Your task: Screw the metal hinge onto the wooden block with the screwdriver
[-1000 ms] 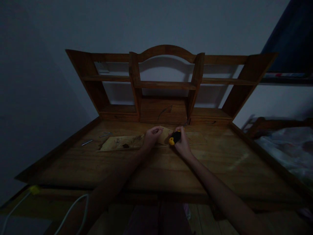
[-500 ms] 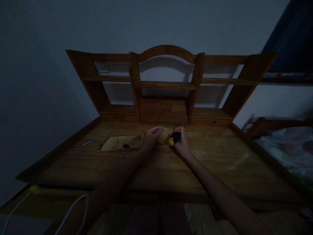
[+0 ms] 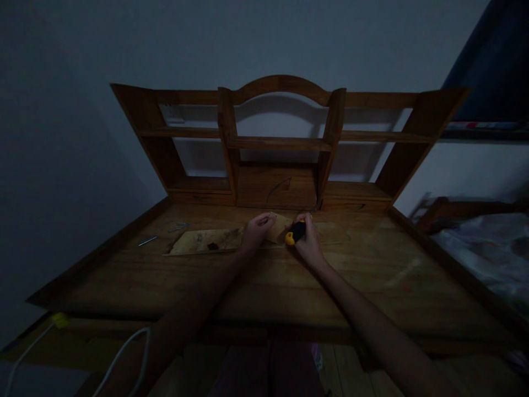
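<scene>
My left hand is closed, its fingers pinched at the edge of a short, pale, thin wooden piece. My right hand wraps round a yellow-and-black handled tool. A narrow metal part of that tool points up and away beyond the fingers; its exact kind is too dark to tell. Under both hands lies a long, thin board with dark stains and a broken left end. Its right part shows faintly past my right hand.
On the desk, a metal rod and several thin metal pieces lie left of the board. A wooden shelf unit rises behind. A white cable hangs at the lower left, near a yellow object.
Almost nothing differs. Both hands keep their places and grips, with only a very slight shift of the fingers and the tool.
</scene>
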{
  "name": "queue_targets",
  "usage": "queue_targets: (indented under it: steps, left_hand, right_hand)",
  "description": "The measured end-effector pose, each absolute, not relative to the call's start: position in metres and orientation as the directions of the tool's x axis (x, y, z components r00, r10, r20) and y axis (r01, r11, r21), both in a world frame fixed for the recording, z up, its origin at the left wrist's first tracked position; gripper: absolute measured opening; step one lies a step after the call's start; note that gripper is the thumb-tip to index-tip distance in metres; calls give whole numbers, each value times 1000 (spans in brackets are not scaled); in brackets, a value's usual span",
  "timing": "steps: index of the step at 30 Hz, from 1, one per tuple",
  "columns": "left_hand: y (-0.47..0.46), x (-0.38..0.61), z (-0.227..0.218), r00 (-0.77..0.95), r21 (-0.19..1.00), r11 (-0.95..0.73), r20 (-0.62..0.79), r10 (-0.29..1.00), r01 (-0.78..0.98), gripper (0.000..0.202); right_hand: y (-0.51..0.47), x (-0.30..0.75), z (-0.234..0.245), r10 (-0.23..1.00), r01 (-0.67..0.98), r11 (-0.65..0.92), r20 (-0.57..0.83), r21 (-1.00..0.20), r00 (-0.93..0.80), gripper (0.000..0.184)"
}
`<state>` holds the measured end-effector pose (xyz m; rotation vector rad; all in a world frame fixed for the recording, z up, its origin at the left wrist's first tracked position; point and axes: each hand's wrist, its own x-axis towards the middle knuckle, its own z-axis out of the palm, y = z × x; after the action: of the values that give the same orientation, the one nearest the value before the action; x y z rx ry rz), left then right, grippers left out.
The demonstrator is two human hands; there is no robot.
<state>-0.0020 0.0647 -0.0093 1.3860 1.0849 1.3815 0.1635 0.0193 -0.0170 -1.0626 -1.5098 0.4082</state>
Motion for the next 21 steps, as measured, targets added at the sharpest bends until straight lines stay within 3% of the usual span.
queue_targets:
  steps: [6, 21]
  left_hand:
    - [62, -6, -11, 58, 964, -262, 264, 963, -51, 33]
    - [67, -3, -11, 28, 967, -253, 252, 967, 20, 30]
  right_hand:
    - [19, 163, -16, 793, 383, 523, 599, -762, 111, 22]
    - [20, 164, -19, 809, 373, 515, 582, -772, 87, 23]
